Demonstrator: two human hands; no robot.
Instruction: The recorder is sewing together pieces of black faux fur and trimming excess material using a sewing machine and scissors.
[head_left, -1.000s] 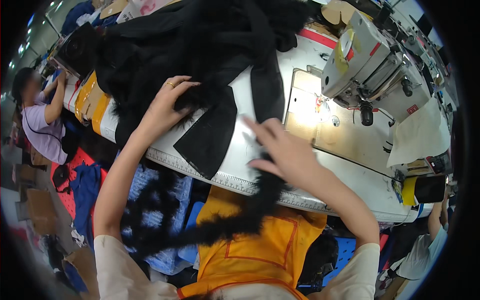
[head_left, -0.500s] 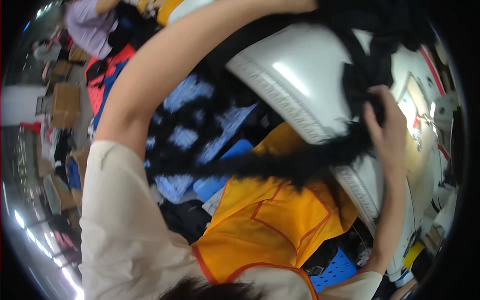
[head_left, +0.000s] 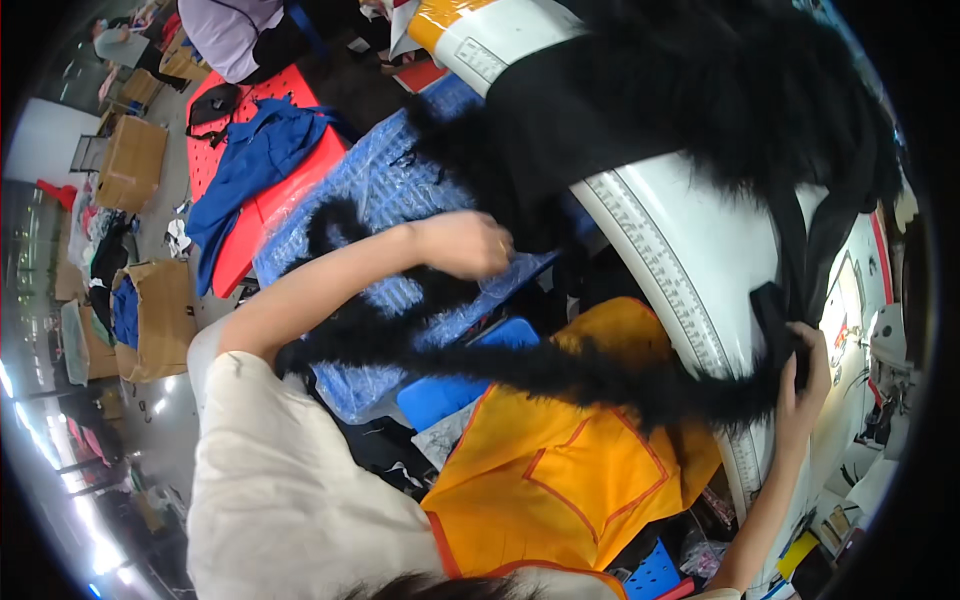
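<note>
A long strip of black fluffy trim (head_left: 590, 385) stretches in front of me, from the blue plastic-wrapped pile at the left to my right hand (head_left: 808, 372). My right hand is closed round the strip's right end and a black cloth band beside it. My left hand (head_left: 465, 245), fingers curled and slightly blurred, hovers over the black fluff and the blue plastic; whatever lies in its fingers, if anything, is hidden. Black cloth (head_left: 570, 115) with a fluffy mass (head_left: 770, 100) covers the far part of a white sewing machine table (head_left: 690, 230) with a ruler-marked edge.
A blue plastic-wrapped pile (head_left: 390, 190) lies left of the table. Beyond it, a red perforated panel (head_left: 300, 180) carries blue cloth (head_left: 255, 150). Cardboard boxes (head_left: 160, 330) stand on the floor at left. Another person in a lilac top (head_left: 228, 35) is at the far left. My orange apron (head_left: 560, 470) covers my lap.
My left hand has come back from the far edge toward me, left of the table. My right hand has moved nearer with the trim. More black fluff now shows on the table.
</note>
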